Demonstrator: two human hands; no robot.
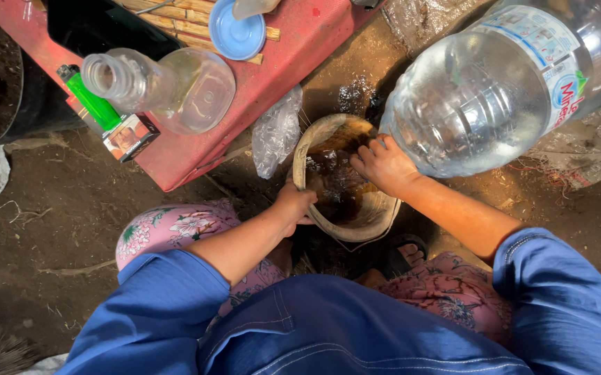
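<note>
A round wooden bowl (314, 135) sits on the dirt floor between my knees, with dark wet stuff inside it. My left hand (295, 203) grips the bowl's near left rim. My right hand (384, 165) reaches into the bowl from the right, fingers bent down onto the dark contents. Whether it holds anything is hidden. A large clear plastic water bottle (495, 90) lies close to the camera, just right of the bowl, over my right forearm.
A red low table (293, 48) stands at upper left with a clear plastic jug (175, 87), a green lighter (92, 104), a small box (130, 137), a blue lid (236, 31) and a bamboo mat. A crumpled clear bag (276, 132) lies beside the bowl.
</note>
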